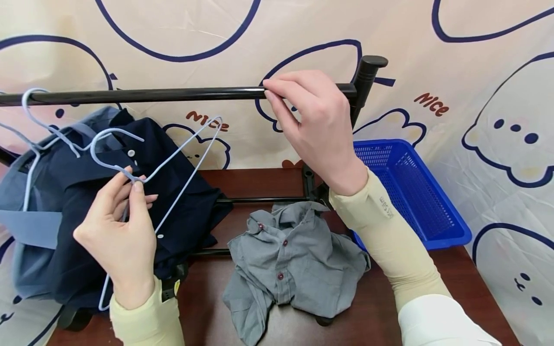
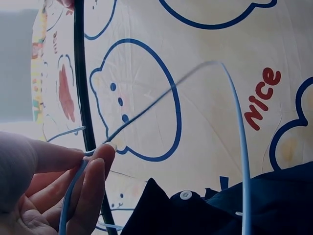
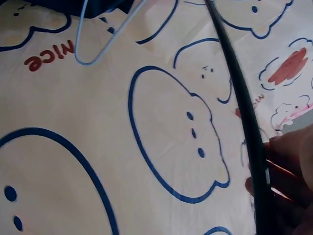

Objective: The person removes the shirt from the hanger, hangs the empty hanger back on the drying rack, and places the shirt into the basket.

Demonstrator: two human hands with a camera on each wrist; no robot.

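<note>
My left hand (image 1: 121,230) pinches a light blue wire hanger (image 2: 243,147) between thumb and fingers at the base of its hook. The hook points up and right, below the black rail (image 1: 173,94), and nothing hangs on this hanger. On the rail's right part, my right hand (image 1: 316,125) grips the bar with thumb and fingertips; in the right wrist view, fingers (image 3: 288,181) show behind the bar. Beside my left hand hangs a navy shirt (image 1: 86,192) with white buttons. A grey shirt (image 1: 303,259) with dark red buttons lies crumpled on the brown table below.
A blue plastic basket (image 1: 407,192) stands on the table at right. Other light blue hangers (image 1: 29,108) hang at left with blue-grey clothing (image 1: 21,240). The rail joins a black post (image 1: 368,77) on the right. A printed cloth hangs behind.
</note>
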